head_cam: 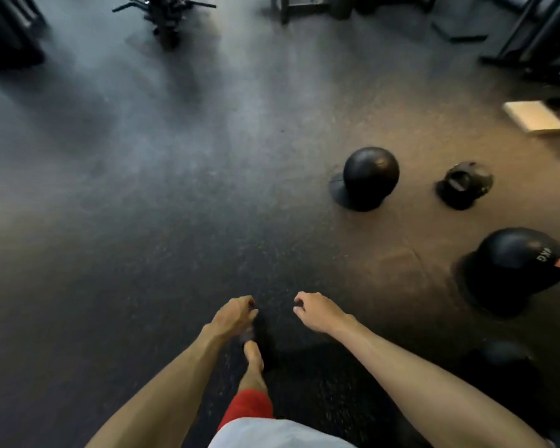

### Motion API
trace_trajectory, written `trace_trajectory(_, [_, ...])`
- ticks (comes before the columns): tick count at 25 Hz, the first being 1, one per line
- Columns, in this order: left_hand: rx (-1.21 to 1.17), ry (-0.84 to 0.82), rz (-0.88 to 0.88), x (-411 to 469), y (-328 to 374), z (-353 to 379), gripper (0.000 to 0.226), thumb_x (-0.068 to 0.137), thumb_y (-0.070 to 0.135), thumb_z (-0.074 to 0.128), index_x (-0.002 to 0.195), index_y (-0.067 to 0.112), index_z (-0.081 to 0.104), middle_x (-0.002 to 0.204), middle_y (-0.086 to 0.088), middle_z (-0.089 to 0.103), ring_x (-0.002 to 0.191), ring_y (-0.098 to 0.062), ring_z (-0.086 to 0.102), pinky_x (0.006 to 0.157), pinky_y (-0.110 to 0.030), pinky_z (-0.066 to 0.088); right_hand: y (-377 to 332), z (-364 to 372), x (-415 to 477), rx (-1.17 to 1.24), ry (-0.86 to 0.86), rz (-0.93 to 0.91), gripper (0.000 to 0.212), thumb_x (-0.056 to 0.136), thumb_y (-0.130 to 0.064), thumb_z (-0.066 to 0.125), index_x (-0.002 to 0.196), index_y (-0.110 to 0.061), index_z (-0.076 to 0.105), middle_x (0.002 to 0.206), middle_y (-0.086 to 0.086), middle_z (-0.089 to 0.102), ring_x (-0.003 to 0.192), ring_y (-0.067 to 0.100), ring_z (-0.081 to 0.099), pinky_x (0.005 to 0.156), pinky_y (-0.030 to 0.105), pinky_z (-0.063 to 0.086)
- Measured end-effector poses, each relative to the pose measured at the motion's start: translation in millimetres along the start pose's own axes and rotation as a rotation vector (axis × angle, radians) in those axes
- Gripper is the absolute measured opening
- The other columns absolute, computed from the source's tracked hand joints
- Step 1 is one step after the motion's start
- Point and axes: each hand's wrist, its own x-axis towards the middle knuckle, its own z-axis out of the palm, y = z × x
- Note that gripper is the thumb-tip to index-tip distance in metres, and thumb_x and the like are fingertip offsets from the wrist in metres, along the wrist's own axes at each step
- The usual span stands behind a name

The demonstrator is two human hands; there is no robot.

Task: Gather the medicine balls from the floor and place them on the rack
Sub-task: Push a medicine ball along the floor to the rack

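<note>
— What are the balls like?
— Three black ones sit on the floor (143,189), right of centre, none touching. The smooth ball (370,174) is a plain matte sphere. Just right of it, the handled ball (466,184) is smaller, with recessed handles cut into its top. The lettered ball (518,263) lies nearer, with white "KG" and an orange mark.

— And the hands?
— The left hand (235,315) and right hand (317,313) hang near each other, low in the middle, well apart from the balls. Each grip is slack, with the fingers loosely curled on nothing.

— What else is around?
— The floor is dark speckled rubber. A pale flat board (534,119) lies beyond the balls at the right edge. A dark pegged stand (165,17) is far off at the top, with black frames (530,33) upper right. There's a dim round shape (498,360) low right; I can't tell what it is.

— Room to move?
— Open floor runs from the hands to the balls and wide to the left.
</note>
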Motion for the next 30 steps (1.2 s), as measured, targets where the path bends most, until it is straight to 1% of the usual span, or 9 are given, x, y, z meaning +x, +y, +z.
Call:
trace_trajectory(4, [0.069, -0.063, 0.093, 114, 10, -86, 0.029, 0.1, 0.031, 0.053, 0.117, 0.01, 0.063, 0.115, -0.009, 0.07, 0.103, -0.026, 0.066, 0.087, -0.039, 0.054, -10, -80, 83, 0.061, 0.031, 0.106, 0.039, 0.103, -0.036, 0.048, 0.136, -0.017, 0.054, 0.121, 0.007, 0.066, 0.103, 0.023, 0.064, 0.09, 0.043, 0.055])
trace_trajectory(6, [0.108, -0.082, 0.142, 165, 20, -127, 0.03, 0.101, 0.031, 0.052, 0.118, 0.009, 0.062, 0.116, -0.01, 0.069, 0.103, -0.026, 0.066, 0.088, -0.04, 0.054, -18, -117, 119, 0.071, 0.057, 0.16, 0.039, 0.103, -0.036, 0.048, 0.136, -0.016, 0.054, 0.122, 0.009, 0.065, 0.106, 0.026, 0.064, 0.091, 0.043, 0.054])
trace_trajectory(8, [0.132, -0.074, 0.186, 210, 30, -164, 0.03, 0.101, 0.03, 0.052, 0.119, 0.007, 0.062, 0.116, -0.012, 0.07, 0.101, -0.028, 0.067, 0.087, -0.041, 0.055, -25, -146, 153, 0.126, 0.123, 0.187, 0.038, 0.102, -0.036, 0.048, 0.134, -0.016, 0.054, 0.123, 0.011, 0.065, 0.108, 0.028, 0.064, 0.091, 0.043, 0.053])
trace_trajectory(11, [0.193, -0.108, 0.249, 279, 50, -207, 0.031, 0.102, 0.029, 0.052, 0.121, 0.007, 0.062, 0.116, -0.012, 0.07, 0.102, -0.029, 0.067, 0.088, -0.042, 0.055, -31, -186, 203, 0.182, 0.16, 0.228, 0.038, 0.102, -0.036, 0.049, 0.133, -0.015, 0.056, 0.124, 0.012, 0.066, 0.113, 0.031, 0.063, 0.093, 0.042, 0.052])
trace_trajectory(16, [0.312, -0.19, 0.299, 416, 90, -267, 0.032, 0.102, 0.031, 0.051, 0.12, 0.006, 0.06, 0.118, -0.011, 0.069, 0.107, -0.031, 0.066, 0.09, -0.043, 0.054, -4, -256, 311, 0.275, 0.164, 0.295, 0.035, 0.101, -0.035, 0.049, 0.13, -0.019, 0.058, 0.128, 0.008, 0.065, 0.116, 0.028, 0.061, 0.096, 0.042, 0.05])
trace_trajectory(19, [0.345, -0.2, 0.307, 506, 130, -312, 0.031, 0.102, 0.031, 0.051, 0.119, 0.007, 0.061, 0.118, -0.01, 0.07, 0.109, -0.03, 0.066, 0.092, -0.043, 0.054, 25, -321, 380, 0.319, 0.188, 0.317, 0.037, 0.101, -0.037, 0.049, 0.133, -0.018, 0.056, 0.131, 0.009, 0.063, 0.12, 0.029, 0.06, 0.098, 0.043, 0.049])
trace_trajectory(22, [0.386, -0.211, 0.31, 579, 185, -360, 0.033, 0.103, 0.029, 0.05, 0.123, 0.006, 0.061, 0.121, -0.01, 0.069, 0.111, -0.029, 0.066, 0.094, -0.041, 0.053, 47, -397, 434, 0.36, 0.192, 0.349, 0.039, 0.102, -0.037, 0.048, 0.135, -0.019, 0.055, 0.133, 0.009, 0.061, 0.122, 0.029, 0.059, 0.1, 0.043, 0.049])
trace_trajectory(25, [0.398, -0.194, 0.355, 644, 235, -396, 0.03, 0.103, 0.03, 0.049, 0.12, 0.008, 0.061, 0.117, -0.01, 0.07, 0.105, -0.028, 0.068, 0.09, -0.04, 0.055, 67, -459, 474, 0.38, 0.257, 0.362, 0.037, 0.103, -0.035, 0.047, 0.134, -0.018, 0.055, 0.131, 0.01, 0.063, 0.12, 0.028, 0.06, 0.097, 0.042, 0.05])
trace_trajectory(30, [0.441, -0.266, 0.436, 751, 316, -438, 0.028, 0.102, 0.029, 0.05, 0.122, 0.012, 0.061, 0.118, -0.007, 0.067, 0.107, -0.024, 0.066, 0.09, -0.037, 0.053, 107, -535, 542, 0.467, 0.269, 0.423, 0.036, 0.102, -0.035, 0.049, 0.134, -0.021, 0.056, 0.128, 0.006, 0.065, 0.114, 0.023, 0.063, 0.094, 0.042, 0.055])
